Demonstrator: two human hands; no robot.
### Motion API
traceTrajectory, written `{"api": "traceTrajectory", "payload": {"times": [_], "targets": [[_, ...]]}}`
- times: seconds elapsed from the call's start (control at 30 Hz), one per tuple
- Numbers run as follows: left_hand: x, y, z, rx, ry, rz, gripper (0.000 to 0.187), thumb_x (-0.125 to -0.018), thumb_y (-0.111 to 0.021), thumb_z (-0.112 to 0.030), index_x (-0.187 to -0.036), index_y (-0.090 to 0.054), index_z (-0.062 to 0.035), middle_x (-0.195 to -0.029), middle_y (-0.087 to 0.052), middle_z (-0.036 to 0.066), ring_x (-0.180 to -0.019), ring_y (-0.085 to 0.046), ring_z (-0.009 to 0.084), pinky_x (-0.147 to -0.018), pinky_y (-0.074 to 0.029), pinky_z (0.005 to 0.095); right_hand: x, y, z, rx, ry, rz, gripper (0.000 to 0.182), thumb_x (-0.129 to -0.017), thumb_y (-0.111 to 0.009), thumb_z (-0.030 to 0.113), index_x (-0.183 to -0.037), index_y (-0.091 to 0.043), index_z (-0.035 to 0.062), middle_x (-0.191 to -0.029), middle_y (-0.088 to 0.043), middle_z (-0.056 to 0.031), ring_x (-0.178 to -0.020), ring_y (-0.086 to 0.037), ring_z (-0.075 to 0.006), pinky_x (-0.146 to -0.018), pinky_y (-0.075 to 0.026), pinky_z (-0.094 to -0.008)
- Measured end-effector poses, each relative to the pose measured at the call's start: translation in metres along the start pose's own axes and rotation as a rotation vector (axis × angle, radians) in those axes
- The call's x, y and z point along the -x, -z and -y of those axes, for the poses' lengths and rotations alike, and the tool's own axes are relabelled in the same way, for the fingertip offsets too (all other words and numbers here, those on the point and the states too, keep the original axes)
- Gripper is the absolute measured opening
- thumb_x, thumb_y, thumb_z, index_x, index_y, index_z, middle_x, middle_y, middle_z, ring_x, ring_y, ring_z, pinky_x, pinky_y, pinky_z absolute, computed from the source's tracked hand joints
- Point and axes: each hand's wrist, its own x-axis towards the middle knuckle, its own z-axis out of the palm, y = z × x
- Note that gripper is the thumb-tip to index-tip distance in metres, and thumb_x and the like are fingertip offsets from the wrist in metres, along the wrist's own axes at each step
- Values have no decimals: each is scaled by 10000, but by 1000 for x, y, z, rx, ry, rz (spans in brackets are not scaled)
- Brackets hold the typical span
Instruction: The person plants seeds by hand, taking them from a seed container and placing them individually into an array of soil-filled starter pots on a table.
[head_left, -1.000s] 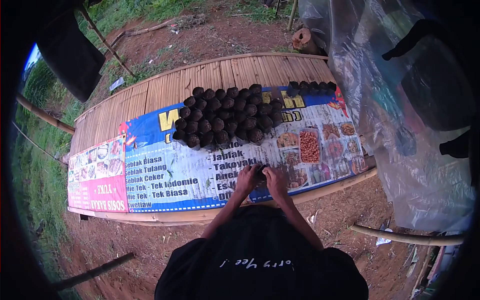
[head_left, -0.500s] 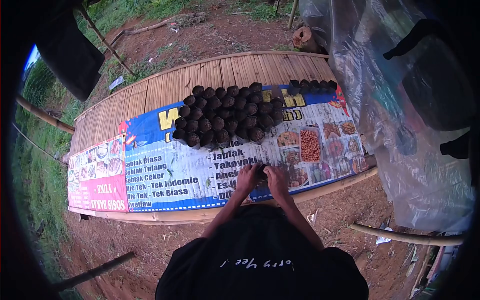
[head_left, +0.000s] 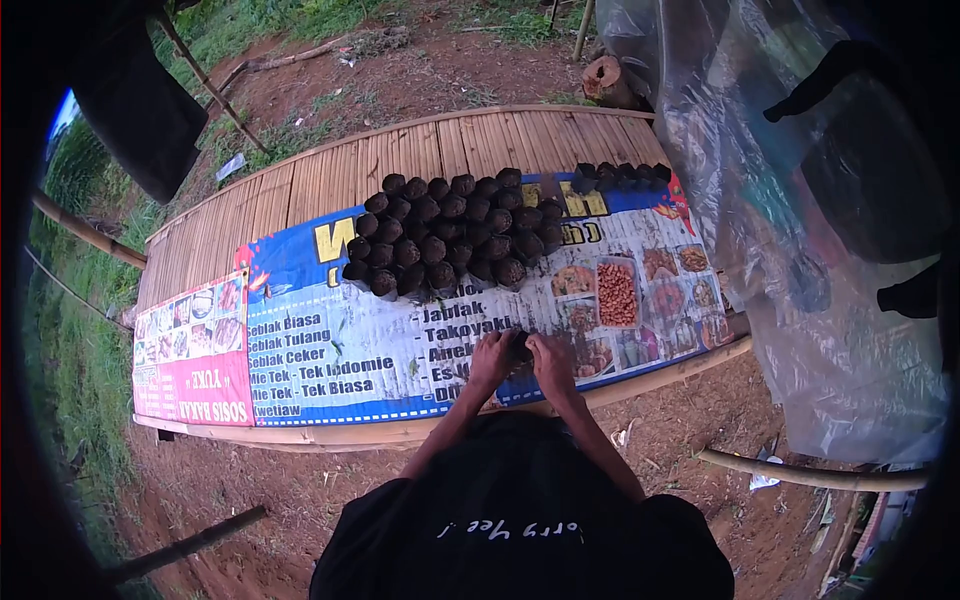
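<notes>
My left hand point(head_left: 489, 360) and my right hand point(head_left: 551, 362) meet near the front edge of the bamboo table. Between them is a small black plastic planting bag point(head_left: 521, 345), its sides held by curled fingers. My hands cover much of this bag, so its contents are hard to see. To the right of my hands a clear tub point(head_left: 617, 294) holds reddish-brown seeds that look like peanuts. Farther back, a block of black planting bags point(head_left: 440, 235) filled with dark soil stands upright, packed closely together.
A short row of black bags point(head_left: 622, 178) stands at the back right. Under everything lies a printed banner point(head_left: 390, 345) over the bamboo slat table point(head_left: 330, 170). Clear plastic sheeting point(head_left: 760, 330) hangs at the right, and a bamboo pole point(head_left: 800, 470) juts out below it.
The whole view has shifted very slightly. Both hands stay around the black planting bag in nearly the same place, with little finger movement visible.
</notes>
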Motion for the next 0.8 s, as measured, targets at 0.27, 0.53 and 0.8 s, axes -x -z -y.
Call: {"api": "traceTrajectory", "payload": {"times": [0.27,0.53,0.8], "targets": [[2,-10,9,-16,-30,-30,532,-695,-756,-200,-1182,-566,-103,-939,-593,143,-897,-592,348,-808,-457,445,0,4,5,33,-21,48,83,-926,-537,76,-960,-593,25,-909,-645,-147,-893,-612,-345,-801,-477,-429],[2,-4,5,-2,-6,21,566,-685,-763,-226,-1199,-557,-110,-940,-589,141,-903,-590,356,-805,-458,450,3,-4,-2,25,40,-21,99,-914,-561,87,-964,-619,25,-906,-668,-149,-859,-634,-344,-774,-491,-424],[2,-5,6,-17,-30,14,530,-709,-750,-254,-1187,-564,-121,-938,-595,140,-909,-599,348,-803,-462,448,3,-2,-7,-11,25,-1,117,-931,-544,112,-953,-626,31,-915,-667,-145,-876,-628,-347,-782,-494,-423]]}}
